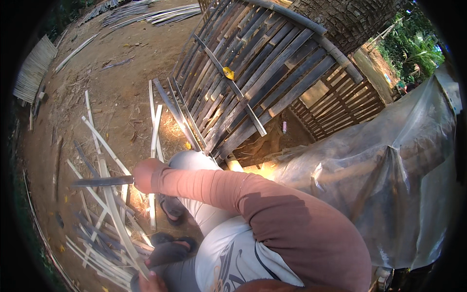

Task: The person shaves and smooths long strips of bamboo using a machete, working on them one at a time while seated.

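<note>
My right hand (145, 175) is wrapped round the handle of a machete (99, 182), its dark blade pointing left. The right arm, in a brown sleeve, reaches across my body. Low in the view, my left hand (153, 283) grips the near end of a long pale bamboo strip (120, 219). That strip slants away from me and passes close to the blade; I cannot tell whether they touch. Under and around it lies a loose heap of split bamboo strips (95, 253), some pale and some dark.
A slatted bamboo bench (243, 63) stands ahead, with a yellow object (228, 73) on it and a tree trunk (350, 22) behind. Clear plastic sheeting (379, 170) drapes over the right side. More bamboo strips (170, 15) lie on the dirt ground far off.
</note>
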Tool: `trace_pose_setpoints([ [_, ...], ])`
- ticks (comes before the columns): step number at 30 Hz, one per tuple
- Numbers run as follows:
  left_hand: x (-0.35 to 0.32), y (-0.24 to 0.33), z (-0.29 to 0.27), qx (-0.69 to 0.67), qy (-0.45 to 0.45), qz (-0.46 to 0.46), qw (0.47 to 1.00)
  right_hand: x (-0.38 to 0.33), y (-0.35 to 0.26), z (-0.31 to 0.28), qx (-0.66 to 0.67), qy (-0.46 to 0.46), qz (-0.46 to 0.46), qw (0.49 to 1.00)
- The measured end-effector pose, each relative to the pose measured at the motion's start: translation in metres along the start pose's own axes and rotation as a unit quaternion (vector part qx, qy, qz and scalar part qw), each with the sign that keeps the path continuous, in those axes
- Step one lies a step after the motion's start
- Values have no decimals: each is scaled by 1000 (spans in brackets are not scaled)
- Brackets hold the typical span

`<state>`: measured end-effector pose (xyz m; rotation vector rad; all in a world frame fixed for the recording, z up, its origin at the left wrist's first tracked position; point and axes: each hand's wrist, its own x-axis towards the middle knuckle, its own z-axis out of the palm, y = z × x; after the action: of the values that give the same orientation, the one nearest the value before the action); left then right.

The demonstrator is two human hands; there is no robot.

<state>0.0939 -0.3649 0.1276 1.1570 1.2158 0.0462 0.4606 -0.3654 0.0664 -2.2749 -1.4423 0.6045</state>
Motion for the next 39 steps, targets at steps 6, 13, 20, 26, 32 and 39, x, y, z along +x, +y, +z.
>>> trace_pose_setpoints([
  [6, 24, 10, 3, 28, -101, 53, 993, -54, -38, 25, -48, -76, -188, 978],
  [13, -6, 8, -9, -6, -88, 32, 996, -4, -13, 7, -41, 6, -28, 999],
  [20, -11, -5, -14, 69, -68, 62, 993, -15, -27, 14, -43, -4, -117, 992],
  [26, -16, 1, -14, 70, -77, 65, 992, -23, -33, 6, -48, -11, -82, 995],
  [32, -26, -5, -24, 7, -85, 34, 996, 14, 10, 6, -44, 54, -22, 997],
  [39, -10, 6, -17, 35, -61, 45, 997, -40, -34, 18, -46, -28, -176, 983],
])
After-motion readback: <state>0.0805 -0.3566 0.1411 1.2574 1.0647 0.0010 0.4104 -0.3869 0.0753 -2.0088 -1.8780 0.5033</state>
